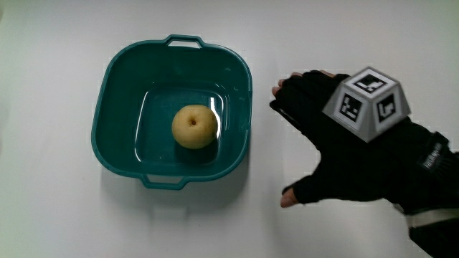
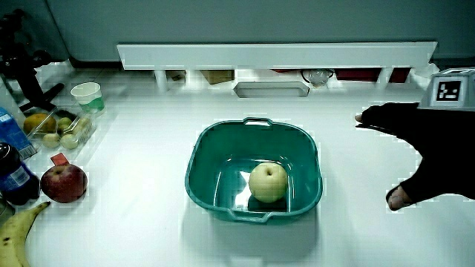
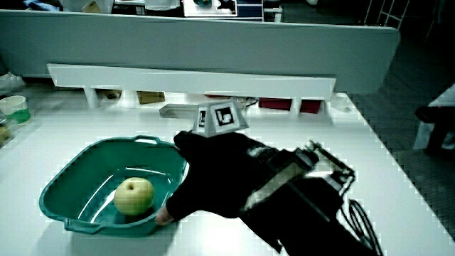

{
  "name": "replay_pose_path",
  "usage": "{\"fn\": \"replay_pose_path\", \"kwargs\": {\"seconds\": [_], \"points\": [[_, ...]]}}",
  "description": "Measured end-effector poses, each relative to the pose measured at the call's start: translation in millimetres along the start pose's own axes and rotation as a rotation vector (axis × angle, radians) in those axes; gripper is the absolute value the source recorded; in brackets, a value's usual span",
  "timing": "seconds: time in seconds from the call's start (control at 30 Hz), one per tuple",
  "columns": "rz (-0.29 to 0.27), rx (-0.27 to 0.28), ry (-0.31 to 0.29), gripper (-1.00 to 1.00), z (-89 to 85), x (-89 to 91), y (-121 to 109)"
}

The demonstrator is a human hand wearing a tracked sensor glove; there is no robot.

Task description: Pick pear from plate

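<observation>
Beside my open, empty hand (image 1: 344, 143) on the tabletop (image 1: 57, 222), the pear (image 1: 193, 126) sat in a teal basin (image 1: 244, 79), and I judged it firm, smooth and prone to rolling, best gripped around its widest part.

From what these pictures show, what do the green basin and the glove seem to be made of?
The green basin looks like moulded plastic with a glossy finish: its floor shows bright reflections around the pear, and the handles are formed in one piece with the rim. The glove on the hand looks like matte black fabric, perhaps knit: it shows no shine. Neither material is certain from appearance alone.
</observation>
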Motion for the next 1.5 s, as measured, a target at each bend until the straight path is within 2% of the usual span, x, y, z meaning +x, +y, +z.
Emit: {"fn": "replay_pose_path", "kwargs": {"seconds": [0.03,0.07,0.1,0.13,0.17,0.3,0.33,0.37,0.63,0.7,0.77,0.83,0.87,0.9,0.93,1.1,1.13,1.17,1.2,1.33,1.37,1.43,1.47,1.5], "points": [[-0.086,0.092,-0.135,0.00,-3.6,7.4,7],[-0.097,0.100,-0.145,0.00,-2.6,7.0,10],[-0.089,0.103,-0.142,0.00,-0.6,4.8,12],[-0.034,-0.029,0.001,0.00,4.4,-3.4,12],[-0.112,0.063,-0.128,0.00,0.6,4.5,20],[-0.044,-0.050,0.019,0.00,8.9,-8.0,32],[-0.040,0.046,-0.100,0.00,10.1,-8.7,34],[-0.104,0.084,-0.131,0.00,9.7,-7.5,38],[-0.109,0.051,-0.114,0.00,10.4,-21.2,79],[-0.038,-0.017,-0.102,0.00,9.2,-26.6,87],[-0.086,0.011,-0.116,0.00,8.2,-28.3,94],[-0.076,-0.015,-0.116,0.00,5.4,-29.5,103],[-0.100,0.016,-0.124,0.00,5.8,-30.7,106],[-0.085,-0.006,-0.118,0.00,5.2,-32.0,109],[-0.077,0.010,-0.128,0.00,6.0,-34.6,111],[-0.051,-0.015,-0.096,0.00,-1.2,-36.3,130],[-0.088,-0.017,-0.106,0.00,-3.5,-35.4,135],[-0.039,-0.042,-0.074,0.00,-4.8,-37.3,139],[-0.065,-0.040,-0.092,0.00,-6.5,-38.1,144],[-0.058,-0.030,-0.090,0.00,-7.5,-43.7,154],[-0.069,-0.057,-0.087,0.00,-9.7,-43.1,158],[-0.087,-0.052,-0.096,0.00,-12.0,-43.3,164],[-0.065,-0.061,-0.084,0.00,-12.3,-44.7,166],[-0.072,-0.063,-0.084,0.00,-13.5,-44.7,168]]}}
